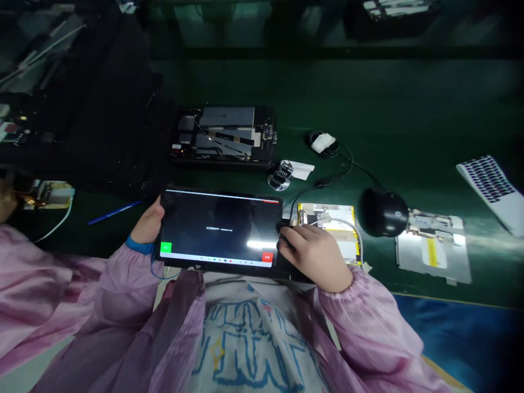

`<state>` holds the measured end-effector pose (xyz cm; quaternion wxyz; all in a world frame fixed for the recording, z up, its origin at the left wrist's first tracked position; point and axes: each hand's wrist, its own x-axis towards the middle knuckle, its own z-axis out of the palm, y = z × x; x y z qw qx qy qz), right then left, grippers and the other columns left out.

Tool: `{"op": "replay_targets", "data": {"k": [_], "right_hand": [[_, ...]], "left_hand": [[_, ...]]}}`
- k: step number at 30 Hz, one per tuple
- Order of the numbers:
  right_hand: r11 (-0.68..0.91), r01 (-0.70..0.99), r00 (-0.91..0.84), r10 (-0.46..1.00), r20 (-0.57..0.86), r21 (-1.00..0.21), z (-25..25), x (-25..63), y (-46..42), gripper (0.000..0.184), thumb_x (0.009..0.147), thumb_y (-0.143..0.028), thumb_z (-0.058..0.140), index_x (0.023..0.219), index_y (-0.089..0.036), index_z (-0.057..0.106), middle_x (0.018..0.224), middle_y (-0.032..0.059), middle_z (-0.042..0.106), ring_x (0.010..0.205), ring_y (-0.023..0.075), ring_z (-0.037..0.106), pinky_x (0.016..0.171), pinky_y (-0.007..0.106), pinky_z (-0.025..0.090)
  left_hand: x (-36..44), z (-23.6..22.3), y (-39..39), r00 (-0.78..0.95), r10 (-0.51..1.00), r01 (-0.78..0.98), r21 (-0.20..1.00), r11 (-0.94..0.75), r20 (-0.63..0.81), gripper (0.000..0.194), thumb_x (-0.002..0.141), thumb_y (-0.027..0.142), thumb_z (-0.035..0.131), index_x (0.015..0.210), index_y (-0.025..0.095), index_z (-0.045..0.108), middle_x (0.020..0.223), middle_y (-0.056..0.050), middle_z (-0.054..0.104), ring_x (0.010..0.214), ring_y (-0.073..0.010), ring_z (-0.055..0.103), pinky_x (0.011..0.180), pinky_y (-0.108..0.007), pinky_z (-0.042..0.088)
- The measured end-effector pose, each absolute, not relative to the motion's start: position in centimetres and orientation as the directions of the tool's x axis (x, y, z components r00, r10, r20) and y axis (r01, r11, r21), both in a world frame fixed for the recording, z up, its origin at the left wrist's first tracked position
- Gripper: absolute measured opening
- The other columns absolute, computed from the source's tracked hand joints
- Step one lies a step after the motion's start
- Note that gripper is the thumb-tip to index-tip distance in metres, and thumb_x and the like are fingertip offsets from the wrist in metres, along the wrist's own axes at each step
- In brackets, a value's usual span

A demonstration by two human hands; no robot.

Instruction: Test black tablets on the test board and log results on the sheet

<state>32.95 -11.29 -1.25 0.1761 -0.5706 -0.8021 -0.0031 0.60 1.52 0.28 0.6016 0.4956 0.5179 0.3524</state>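
A tablet (221, 229) with a lit, mostly dark screen is tilted in front of me at the table's near edge. A green button shows at its lower left and a red one at its lower right. My left hand (148, 222), with a blue band at the wrist, is closed on its left edge. At the right edge, my right hand (317, 252) has its fingers bent against the side, close to the end of a black cable (301, 194). What lies under those fingertips is hidden. Beside this hand is an opened circuit assembly (338, 218) with yellow edging and a white cable (355, 228).
Behind the tablet lies an opened device (229, 134), near a small metallic counter (282, 174). To the right are a round black device (385, 212), a silver panel (436, 251) and a sticker sheet (491, 185). Left: dark stacked parts (82, 120), blue pen (114, 212), another person's sleeve (33, 278).
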Motion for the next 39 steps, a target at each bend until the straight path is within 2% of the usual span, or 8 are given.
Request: {"op": "replay_targets", "data": {"k": [4, 7, 12, 17, 20, 25, 31, 39], "right_hand": [[0.364, 0.914, -0.310, 0.911, 0.270, -0.179, -1.2, 32.9, -11.0, 0.016, 0.087, -0.019, 0.049, 0.080, -0.016, 0.064, 0.064, 0.0049, 0.059, 0.060, 0.0185, 0.050, 0.055, 0.032, 0.032], [0.376, 0.905, -0.319, 0.910, 0.265, -0.199, -1.3, 33.1, -10.9, 0.015, 0.087, -0.018, 0.049, 0.082, -0.016, 0.062, 0.066, 0.0051, 0.059, 0.061, 0.0186, 0.051, 0.056, 0.031, 0.035], [0.386, 0.853, -0.324, 0.919, 0.223, -0.352, -1.5, 33.6, -11.2, 0.018, 0.095, -0.022, 0.043, 0.095, -0.015, 0.059, 0.080, 0.0092, 0.063, 0.072, 0.0216, 0.057, 0.065, 0.033, 0.047], [0.338, 0.825, -0.248, 0.936, 0.248, -0.453, -1.9, 33.5, -11.7, 0.018, 0.096, -0.021, 0.043, 0.099, -0.015, 0.059, 0.083, 0.0105, 0.064, 0.074, 0.0225, 0.061, 0.065, 0.034, 0.050], [0.330, 0.827, -0.238, 0.939, 0.248, -0.455, -1.8, 33.3, -11.7, 0.018, 0.096, -0.020, 0.043, 0.099, -0.014, 0.060, 0.081, 0.0102, 0.064, 0.071, 0.0223, 0.061, 0.062, 0.034, 0.050], [0.333, 0.826, -0.243, 0.938, 0.245, -0.455, -1.5, 33.2, -11.5, 0.018, 0.096, -0.019, 0.043, 0.096, -0.014, 0.060, 0.080, 0.0099, 0.064, 0.069, 0.0217, 0.060, 0.061, 0.033, 0.051], [0.315, 0.803, -0.247, 0.948, 0.200, -0.505, -1.6, 33.3, -11.1, 0.018, 0.096, -0.024, 0.043, 0.100, -0.016, 0.059, 0.085, 0.0085, 0.063, 0.073, 0.0201, 0.062, 0.066, 0.032, 0.053], [0.342, 0.832, -0.296, 0.940, 0.171, -0.436, -2.0, 33.7, -11.2, 0.023, 0.098, -0.027, 0.040, 0.104, -0.016, 0.059, 0.086, 0.0096, 0.064, 0.074, 0.0216, 0.063, 0.066, 0.035, 0.054]], "left_hand": [[0.3, -0.1, 1.5, 0.237, 0.935, 0.084, 0.965, 0.249, -0.262, 0.087, 0.059, 0.075, 0.066, 0.125, 0.019, 0.061, 0.117, -0.014, 0.067, 0.122, -0.0360, 0.055, 0.099, -0.042, 0.048], [0.2, -0.2, 1.5, 0.237, 0.936, 0.098, 0.965, 0.244, -0.260, 0.088, 0.060, 0.076, 0.065, 0.127, 0.019, 0.060, 0.119, -0.015, 0.066, 0.121, -0.0365, 0.055, 0.098, -0.043, 0.049], [0.3, -0.2, 1.6, 0.217, 0.943, 0.127, 0.965, 0.230, -0.253, 0.091, 0.057, 0.077, 0.065, 0.125, 0.018, 0.062, 0.116, -0.016, 0.067, 0.119, -0.0375, 0.056, 0.097, -0.044, 0.049], [-0.3, -0.7, 1.8, 0.188, 0.951, 0.194, 0.959, 0.208, -0.244, 0.091, 0.057, 0.075, 0.068, 0.126, 0.015, 0.059, 0.110, -0.013, 0.069, 0.116, -0.0370, 0.057, 0.097, -0.044, 0.050], [-0.5, -0.7, 1.9, 0.195, 0.951, 0.246, 0.950, 0.190, -0.241, 0.097, 0.055, 0.078, 0.066, 0.127, 0.013, 0.058, 0.110, -0.014, 0.069, 0.115, -0.0379, 0.058, 0.096, -0.043, 0.050], [-0.7, -0.4, 2.0, 0.236, 0.935, 0.309, 0.932, 0.188, -0.266, 0.097, 0.059, 0.080, 0.060, 0.132, 0.016, 0.054, 0.118, -0.013, 0.066, 0.121, -0.0354, 0.054, 0.100, -0.040, 0.047], [-1.3, -1.2, 2.0, 0.280, 0.931, 0.233, 0.957, 0.172, -0.236, 0.088, 0.069, 0.073, 0.060, 0.132, 0.011, 0.051, 0.118, -0.012, 0.065, 0.122, -0.0330, 0.050, 0.106, -0.040, 0.040], [-0.5, -0.5, 1.9, 0.244, 0.914, 0.133, 0.945, 0.300, -0.324, 0.080, 0.059, 0.062, 0.077, 0.121, 0.015, 0.058, 0.102, -0.010, 0.069, 0.105, -0.0315, 0.062, 0.089, -0.040, 0.052]]}}
